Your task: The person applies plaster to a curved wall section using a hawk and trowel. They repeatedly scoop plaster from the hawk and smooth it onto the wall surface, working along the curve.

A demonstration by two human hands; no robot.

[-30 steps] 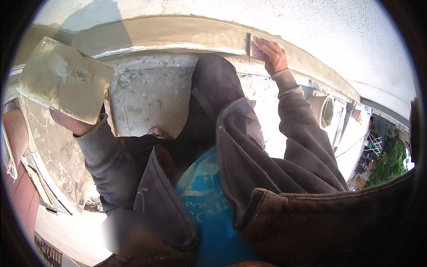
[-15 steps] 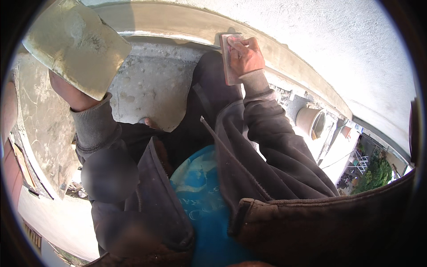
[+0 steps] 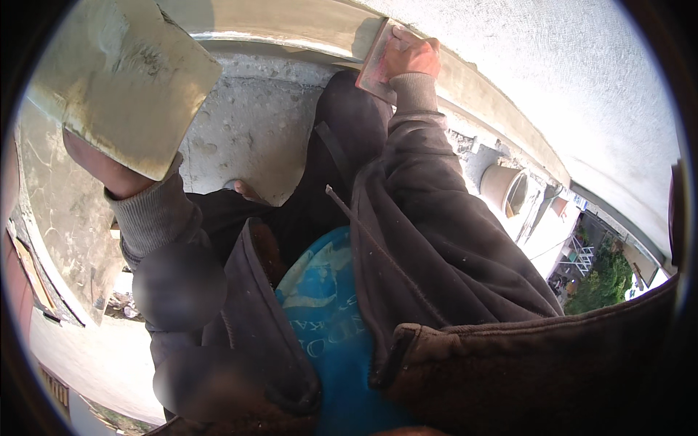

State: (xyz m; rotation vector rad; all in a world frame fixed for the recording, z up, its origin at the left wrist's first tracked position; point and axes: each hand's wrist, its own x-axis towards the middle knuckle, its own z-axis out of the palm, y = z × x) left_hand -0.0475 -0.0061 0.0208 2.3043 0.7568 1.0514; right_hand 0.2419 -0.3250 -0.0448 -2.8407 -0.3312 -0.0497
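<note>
At the upper left, a plasterer's hawk, a pale square board smeared with grey-beige plaster, rests on my left hand. Its fingers are hidden beneath the board; only the wrist and the edge of the hand show. My right hand grips a reddish rectangular plastering float from above. The float lies at a slant across the front edge of a plaster-coated ledge, overlapping its smooth, damp-looking surface. My right arm reaches forward to it.
A rough white wall rises beyond the ledge. Below my legs is a stained concrete surface, where a bare foot shows. At the right, a round container stands far below, with green plants beyond.
My right hand and the float have moved forward and a little right, and the float has turned to a slant. The hawk in my left hand has shifted slightly.
</note>
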